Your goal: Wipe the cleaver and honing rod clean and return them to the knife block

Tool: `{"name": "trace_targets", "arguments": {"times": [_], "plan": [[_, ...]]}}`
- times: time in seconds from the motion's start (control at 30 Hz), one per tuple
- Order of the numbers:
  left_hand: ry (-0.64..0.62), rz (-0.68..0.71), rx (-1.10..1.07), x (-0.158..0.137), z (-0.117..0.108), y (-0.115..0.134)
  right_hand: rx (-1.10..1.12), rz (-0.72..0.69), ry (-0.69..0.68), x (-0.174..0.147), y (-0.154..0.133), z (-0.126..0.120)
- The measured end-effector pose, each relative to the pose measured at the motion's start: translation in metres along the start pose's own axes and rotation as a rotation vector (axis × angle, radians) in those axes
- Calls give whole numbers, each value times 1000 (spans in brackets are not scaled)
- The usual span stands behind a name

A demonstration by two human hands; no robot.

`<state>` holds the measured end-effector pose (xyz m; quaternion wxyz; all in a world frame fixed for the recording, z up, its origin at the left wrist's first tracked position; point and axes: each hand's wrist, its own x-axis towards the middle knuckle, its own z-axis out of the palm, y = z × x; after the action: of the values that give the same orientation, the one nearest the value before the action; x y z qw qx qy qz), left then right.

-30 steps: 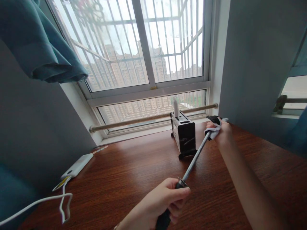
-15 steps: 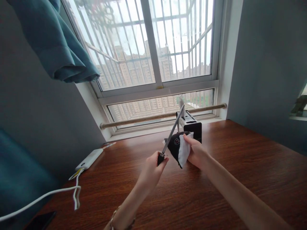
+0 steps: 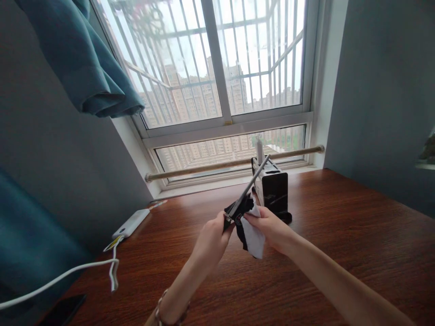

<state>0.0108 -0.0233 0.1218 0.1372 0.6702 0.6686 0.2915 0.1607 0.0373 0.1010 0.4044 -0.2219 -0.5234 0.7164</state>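
Observation:
My left hand (image 3: 211, 237) is closed round the black handle of a sharpening steel (image 3: 252, 181), a slim grey rod that slants up and away to the right. A black-and-white cloth (image 3: 253, 237) is pinched in my right hand (image 3: 272, 226). The cloth's black side lies against the lower part of the rod, close to the handle. Just behind my hands stands a black-and-white knife block (image 3: 275, 192) with slots in its top. A pale upright thing (image 3: 259, 151) sticks up at its far end; its kind is unclear.
The brown wooden table (image 3: 340, 253) meets a barred window (image 3: 190, 68). On the left lie a white power bank (image 3: 132, 222), a white cable (image 3: 64, 278) and a dark phone-like slab (image 3: 64, 311). A blue curtain (image 3: 91, 77) hangs upper left.
My right hand and the cloth have come down and left, onto the base of the rod. The steel leans farther right, and more of the knife block shows.

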Motion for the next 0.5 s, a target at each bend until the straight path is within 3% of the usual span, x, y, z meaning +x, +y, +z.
{"name": "trace_targets", "arguments": {"times": [0.17, 0.27, 0.37, 0.5], "plan": [[-133, -34, -301, 1, -8, -6, -488, -250, -145, -10, -9, -4], [-159, -66, -365, 2, -4, -8, -728, -363, -145, -17, -14, 1], [-108, -44, -299, 3, -1, -11, -859, -429, -134, -17, -15, 3], [8, -6, -101, 4, -2, -12, -842, -401, -137, -14, -19, -1]]}}
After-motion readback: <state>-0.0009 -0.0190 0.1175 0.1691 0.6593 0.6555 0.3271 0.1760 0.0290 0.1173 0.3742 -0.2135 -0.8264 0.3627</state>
